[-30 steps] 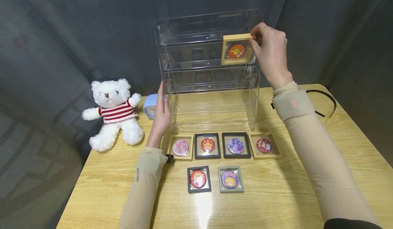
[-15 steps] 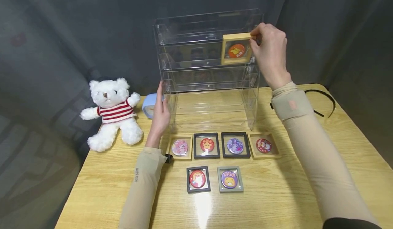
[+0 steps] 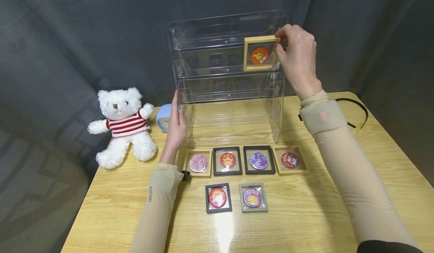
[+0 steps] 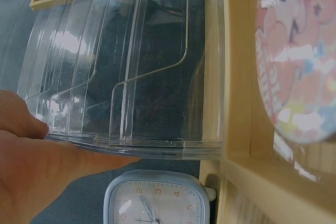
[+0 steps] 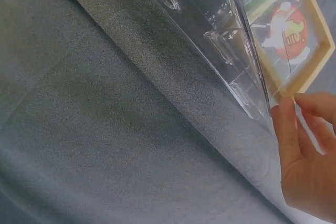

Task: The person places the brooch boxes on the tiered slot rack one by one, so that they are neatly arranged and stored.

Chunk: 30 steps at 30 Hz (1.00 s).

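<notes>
right hand pinches yellow frame (orange badge inside); left hand, fingers straight, touches clear shelf

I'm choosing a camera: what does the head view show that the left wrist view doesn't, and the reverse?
Only the head view: the white teddy bear, black headband and gray frame.
Only the left wrist view: readable numerals on the blue clock.
Both: the clear rack, the left hand, the clock itself and the yellow frame with the orange badge.

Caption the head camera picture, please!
Right grip pinches a framed orange badge at the clear rack; white teddy nearby.
</notes>
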Available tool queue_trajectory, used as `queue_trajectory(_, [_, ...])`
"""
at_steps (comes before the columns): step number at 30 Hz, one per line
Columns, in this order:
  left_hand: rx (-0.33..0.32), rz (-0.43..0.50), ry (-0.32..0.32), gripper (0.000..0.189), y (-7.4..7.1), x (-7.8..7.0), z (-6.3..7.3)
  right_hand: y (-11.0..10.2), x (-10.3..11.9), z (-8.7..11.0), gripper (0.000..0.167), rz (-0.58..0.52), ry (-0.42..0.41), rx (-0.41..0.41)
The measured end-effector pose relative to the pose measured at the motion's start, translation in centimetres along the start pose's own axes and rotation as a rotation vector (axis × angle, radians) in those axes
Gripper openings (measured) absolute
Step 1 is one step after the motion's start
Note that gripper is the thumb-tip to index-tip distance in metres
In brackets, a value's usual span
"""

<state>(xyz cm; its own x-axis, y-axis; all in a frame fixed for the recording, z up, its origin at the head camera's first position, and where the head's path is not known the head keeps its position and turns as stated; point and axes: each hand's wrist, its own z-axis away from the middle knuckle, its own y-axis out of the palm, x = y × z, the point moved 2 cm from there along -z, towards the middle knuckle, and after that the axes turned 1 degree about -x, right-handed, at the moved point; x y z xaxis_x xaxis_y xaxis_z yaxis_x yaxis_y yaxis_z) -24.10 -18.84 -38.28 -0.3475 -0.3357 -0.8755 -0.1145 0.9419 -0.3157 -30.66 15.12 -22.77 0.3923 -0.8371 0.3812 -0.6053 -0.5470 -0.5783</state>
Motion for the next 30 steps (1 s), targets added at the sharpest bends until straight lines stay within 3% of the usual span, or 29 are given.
queue_trajectory(16, [-0.010,-0.016,0.012,0.062,-0.2,0.1,-0.1,-0.6,0.1,0.5,0.022,-0.008,0.017,0.005])
queue_trajectory(30, [-0.012,-0.010,0.010,0.062,-0.4,0.3,-0.3,-2.9,-1.7,3.5,0.029,-0.113,0.082,-0.010])
